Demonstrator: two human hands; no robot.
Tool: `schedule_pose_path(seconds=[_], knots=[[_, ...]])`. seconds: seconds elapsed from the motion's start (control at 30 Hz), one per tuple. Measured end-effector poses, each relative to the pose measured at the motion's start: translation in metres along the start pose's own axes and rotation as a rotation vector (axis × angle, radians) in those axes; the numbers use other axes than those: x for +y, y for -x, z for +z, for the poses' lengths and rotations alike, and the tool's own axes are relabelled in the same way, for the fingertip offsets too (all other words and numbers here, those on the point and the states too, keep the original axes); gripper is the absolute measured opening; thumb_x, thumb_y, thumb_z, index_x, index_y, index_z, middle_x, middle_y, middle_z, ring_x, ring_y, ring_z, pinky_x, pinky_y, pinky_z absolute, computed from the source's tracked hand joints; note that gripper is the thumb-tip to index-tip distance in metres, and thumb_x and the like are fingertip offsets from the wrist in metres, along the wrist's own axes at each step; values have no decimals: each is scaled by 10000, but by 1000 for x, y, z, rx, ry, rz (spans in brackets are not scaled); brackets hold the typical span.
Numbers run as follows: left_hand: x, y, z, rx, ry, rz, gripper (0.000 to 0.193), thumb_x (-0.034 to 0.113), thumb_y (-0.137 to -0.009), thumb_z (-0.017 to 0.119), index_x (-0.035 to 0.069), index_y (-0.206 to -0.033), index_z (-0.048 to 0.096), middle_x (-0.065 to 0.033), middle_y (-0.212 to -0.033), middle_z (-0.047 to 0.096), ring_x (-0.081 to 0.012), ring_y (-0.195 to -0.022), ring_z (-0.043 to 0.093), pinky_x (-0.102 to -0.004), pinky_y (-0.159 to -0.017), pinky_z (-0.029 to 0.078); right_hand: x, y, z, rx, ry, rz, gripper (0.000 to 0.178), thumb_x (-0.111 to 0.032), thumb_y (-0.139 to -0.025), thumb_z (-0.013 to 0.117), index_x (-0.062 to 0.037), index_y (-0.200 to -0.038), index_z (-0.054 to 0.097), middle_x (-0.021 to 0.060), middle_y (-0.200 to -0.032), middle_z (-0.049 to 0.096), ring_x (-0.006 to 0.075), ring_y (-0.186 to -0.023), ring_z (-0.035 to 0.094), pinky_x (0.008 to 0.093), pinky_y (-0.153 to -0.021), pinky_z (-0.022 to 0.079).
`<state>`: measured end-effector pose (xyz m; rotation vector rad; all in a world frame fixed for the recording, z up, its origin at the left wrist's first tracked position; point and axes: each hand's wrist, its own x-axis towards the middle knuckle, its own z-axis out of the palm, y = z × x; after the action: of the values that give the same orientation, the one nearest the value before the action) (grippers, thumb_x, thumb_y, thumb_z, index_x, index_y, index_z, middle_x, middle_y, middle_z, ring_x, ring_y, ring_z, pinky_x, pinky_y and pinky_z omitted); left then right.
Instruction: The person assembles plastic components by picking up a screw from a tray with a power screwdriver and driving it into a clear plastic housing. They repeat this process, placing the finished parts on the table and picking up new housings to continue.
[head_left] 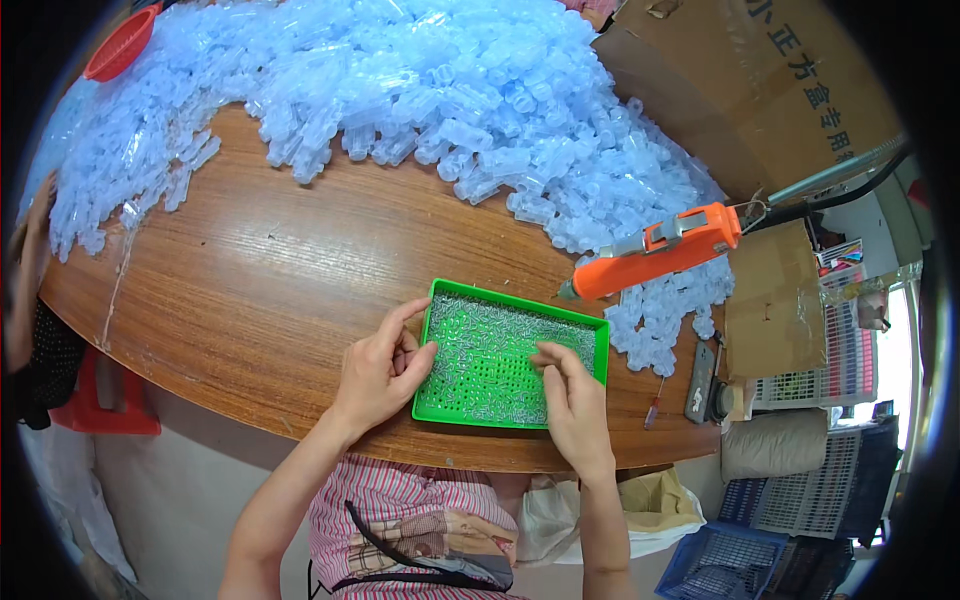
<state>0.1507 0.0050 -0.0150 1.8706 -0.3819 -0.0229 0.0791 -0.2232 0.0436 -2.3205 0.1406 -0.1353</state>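
Note:
A shallow green plastic tray (515, 426) with a perforated bottom lies at the table's near edge. Many small silvery metal pieces (480, 320), like short screws or pins, are spread in it, thickest along the far side. My left hand (382, 368) grips the tray's left wall, forefinger at the far corner and thumb over the rim. Over the tray's right part is my right hand (578, 405), its fingers bent and slightly apart among the metal pieces; nothing shows in it. An orange electric screwdriver (655, 255) hangs just beyond the tray's right end.
A large heap of clear bluish plastic parts (430, 90) covers the far side of the wooden table (300, 260). A red basket (122, 45) sits far left. At right are cardboard boxes (775, 300), a small screwdriver (654, 405) and stacked crates. Another person's arm (32, 260) shows at left.

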Motion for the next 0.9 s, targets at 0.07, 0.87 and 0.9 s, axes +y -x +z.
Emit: schedule_pose_path(seconds=[0.07, 0.87, 0.9], knots=[[1, 2, 2, 1, -18, 3, 481, 153, -844, 661, 90, -1297, 512, -15, -587, 539, -109, -472, 523, -268, -465, 414, -14, 12, 5, -115, -3, -44, 255, -38, -949, 463, 14, -1179, 559, 153, -1016, 679, 186, -913, 648, 301, -781, 502], [-3, -1, 4, 2, -44, 16, 490, 140, -842, 656, 94, -1308, 512, -18, -585, 535, -107, -469, 505, -267, -469, 406, -13, 5, 7, -143, -324, 151, 367, -85, -950, 502, -37, -1308, 438, 142, -1020, 682, 167, -842, 647, 301, -749, 503], [-4, 0, 6, -6, -38, 25, 490, 140, -842, 656, 94, -1308, 512, -18, -585, 535, -107, -469, 505, -267, -469, 406, -22, 8, 7, -279, -357, 258, 372, -48, -925, 520, -31, -1292, 466, 108, -991, 679, 149, -886, 624, 274, -781, 493]])
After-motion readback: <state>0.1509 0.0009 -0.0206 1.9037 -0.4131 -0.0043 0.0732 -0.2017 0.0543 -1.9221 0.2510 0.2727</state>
